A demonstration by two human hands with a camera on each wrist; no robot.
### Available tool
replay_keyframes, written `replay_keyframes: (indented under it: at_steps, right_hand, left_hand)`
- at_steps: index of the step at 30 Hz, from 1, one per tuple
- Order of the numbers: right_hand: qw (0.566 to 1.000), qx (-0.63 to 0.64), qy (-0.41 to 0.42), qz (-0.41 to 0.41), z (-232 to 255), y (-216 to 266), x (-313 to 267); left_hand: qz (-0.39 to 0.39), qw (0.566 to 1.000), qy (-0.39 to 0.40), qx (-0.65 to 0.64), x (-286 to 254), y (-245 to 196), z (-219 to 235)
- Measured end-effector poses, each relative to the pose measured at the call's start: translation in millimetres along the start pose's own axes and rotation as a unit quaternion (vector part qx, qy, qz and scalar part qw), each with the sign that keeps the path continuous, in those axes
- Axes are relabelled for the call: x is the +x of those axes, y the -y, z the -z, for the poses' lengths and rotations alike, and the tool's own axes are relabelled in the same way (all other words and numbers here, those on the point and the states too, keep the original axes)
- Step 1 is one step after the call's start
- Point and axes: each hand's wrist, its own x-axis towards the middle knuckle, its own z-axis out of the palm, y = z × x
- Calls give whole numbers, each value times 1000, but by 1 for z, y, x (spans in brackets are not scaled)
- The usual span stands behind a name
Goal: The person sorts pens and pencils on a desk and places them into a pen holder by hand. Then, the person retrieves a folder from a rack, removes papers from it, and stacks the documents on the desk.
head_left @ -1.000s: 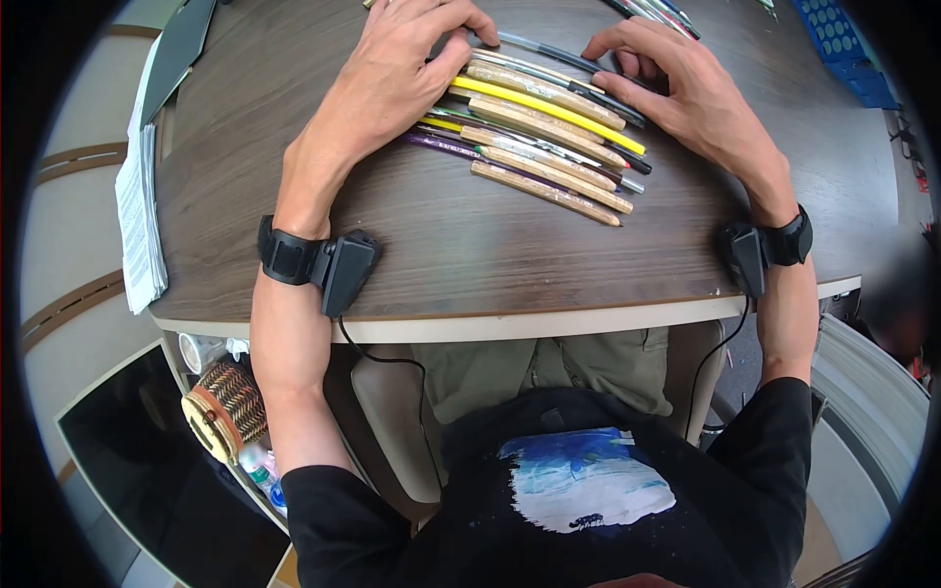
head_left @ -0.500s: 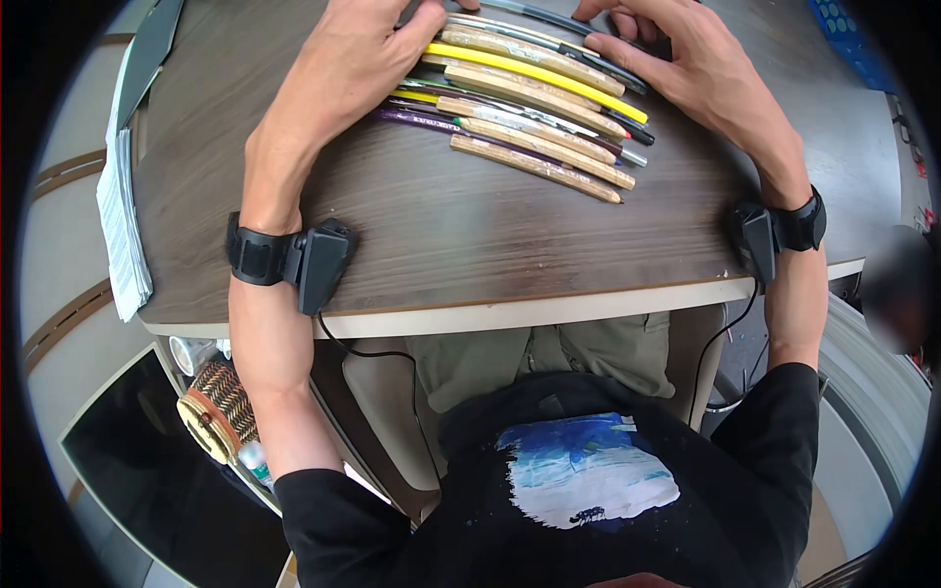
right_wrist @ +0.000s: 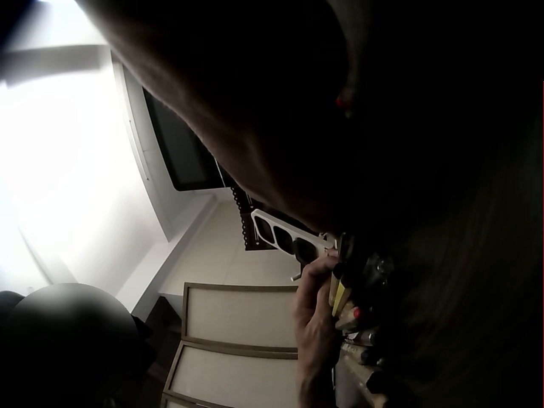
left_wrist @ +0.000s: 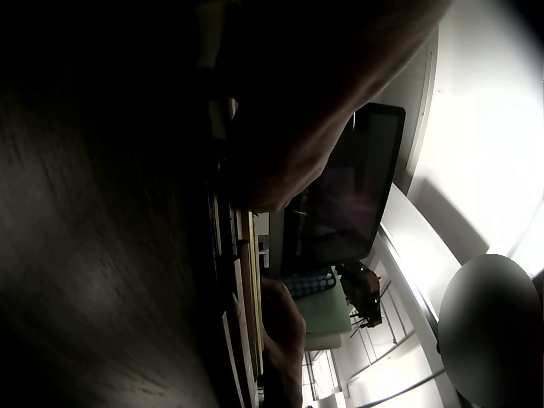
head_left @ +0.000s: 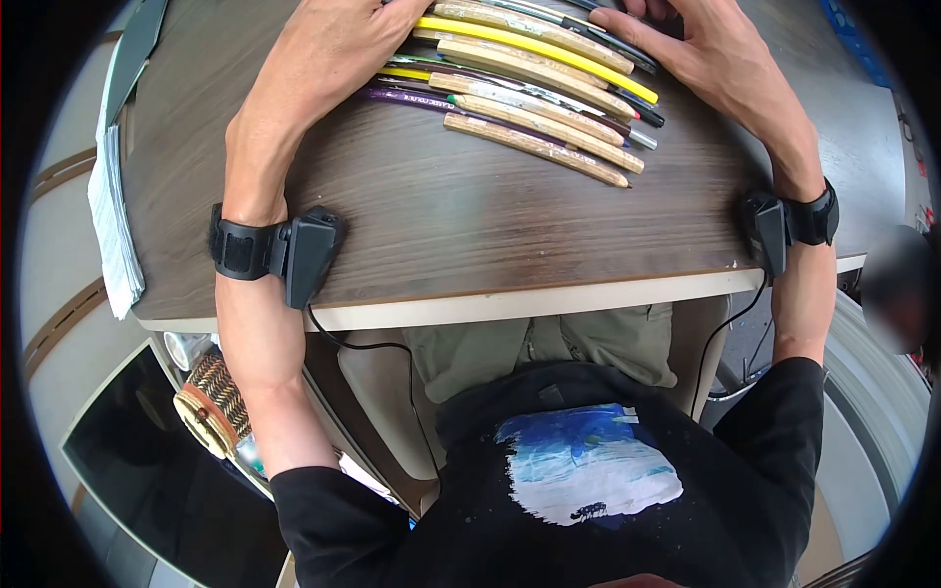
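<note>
Pencils and pens lie side by side in a slightly fanned row [head_left: 529,98] on the table. A bright yellow pencil [head_left: 539,54] crosses the row, a purple one [head_left: 402,98] sticks out at its left, and a bare wooden pencil [head_left: 534,149] lies nearest the body. My left hand [head_left: 328,59] rests by the row's left ends; its fingertips are cut off by the frame's top. At the far right side, my right hand [head_left: 706,49] has its thumb against a dark pen [head_left: 583,4], its other fingers mostly out of frame. Both wrist views are dark.
Papers [head_left: 116,225] hang over the table's left edge. A blue basket [head_left: 863,44] stands at the far right. Below the left edge are a woven basket [head_left: 211,407] and a dark screen [head_left: 167,470]. A monitor [left_wrist: 348,195] stands beyond the table.
The head view has shifted, so row and hands sit higher in it and the fingertips have left the frame. Both hands stay at opposite ends of the row.
</note>
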Motion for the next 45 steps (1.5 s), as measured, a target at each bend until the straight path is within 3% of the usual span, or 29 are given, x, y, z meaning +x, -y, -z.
replay_keyframes:
  at_steps: [6,8,12,15,17,24,35,38,40,42,45]
  right_hand:
    - [999,3,-25,42,-8,-15,-1]
    - [1000,3,5,-12,0,-1,1]
    - [1000,23,-6,14,-2,-5,-2]
    - [1000,2,6,-17,-4,-1,-1]
    - [994,-52,-70,66,-12,-4,-7]
    - [997,-27,-47,45,-10,-7,-5]
    - [995,-8,-52,89,-13,-19,-1]
    - [999,19,2,36,-3,-8,1]
    - [1000,20,12,-5,-6,-8,1]
    - [997,24,-38,66,-13,-18,-2]
    - [997,21,-38,65,-15,-23,-2]
  left_hand:
    - [-2,1000,-3,-1,0,0,-1]
    - [10,1000,1,-2,-1,0,-1]
    - [8,1000,4,2,-1,2,-2]
    - [9,1000,-2,-8,-1,3,-2]
    - [-7,1000,-5,0,-1,4,-2]
    - [-9,1000,-6,3,0,3,-3]
    - [-4,1000,-4,24,0,4,-4]
    - [-40,998,-40,-3,5,9,-12]
    - [-44,999,-14,-1,-2,10,-8]
    - [-29,998,-46,20,-2,14,-15]
    - [-28,999,-41,23,-2,14,-15]
